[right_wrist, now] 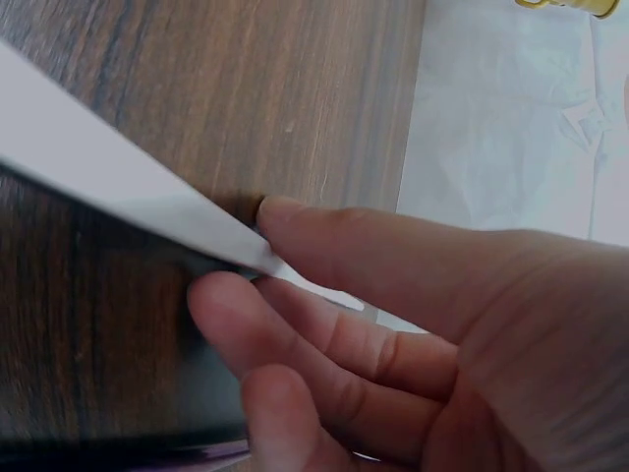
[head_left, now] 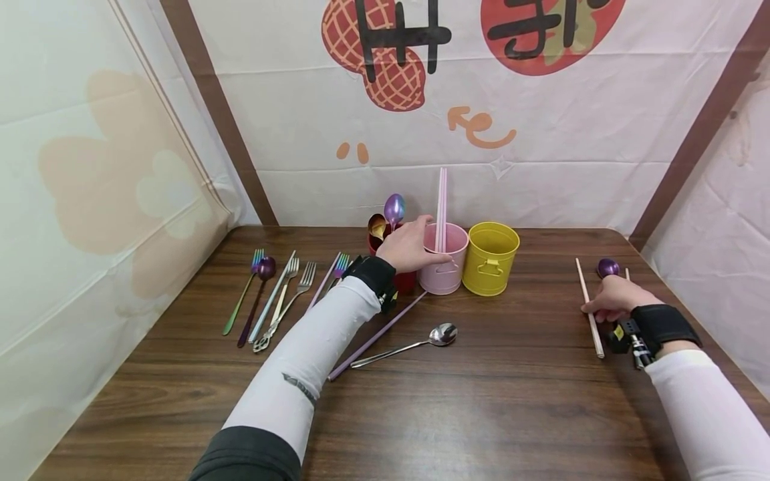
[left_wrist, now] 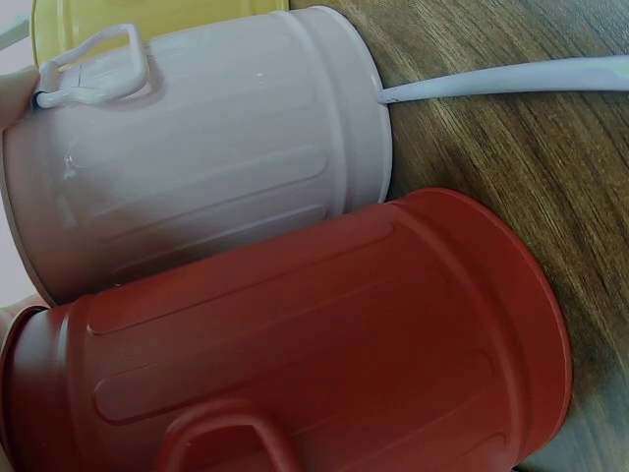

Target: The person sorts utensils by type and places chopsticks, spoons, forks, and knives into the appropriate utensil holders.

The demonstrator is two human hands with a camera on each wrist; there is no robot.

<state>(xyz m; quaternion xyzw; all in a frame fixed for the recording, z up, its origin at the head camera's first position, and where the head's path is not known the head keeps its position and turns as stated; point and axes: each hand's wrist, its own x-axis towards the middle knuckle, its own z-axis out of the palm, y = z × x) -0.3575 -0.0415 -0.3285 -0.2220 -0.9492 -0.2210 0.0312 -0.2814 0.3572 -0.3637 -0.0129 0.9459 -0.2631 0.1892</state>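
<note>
My left hand is at the pink bucket, thumb across its front and fingers by the rim. Pink chopsticks stand in that bucket. Under the palm is the red bucket, partly hidden in the head view, with a purple spoon and a gold-toned spoon in it. At the far right my right hand pinches a pale chopstick between thumb and fingers, low over the table. A purple spoon bowl and another pale stick's tip show beyond that hand.
A yellow bucket stands right of the pink one. In front lie a lilac chopstick and a silver spoon. Forks, a purple spoon and chopsticks lie on the left. A cloth wall rises behind the table.
</note>
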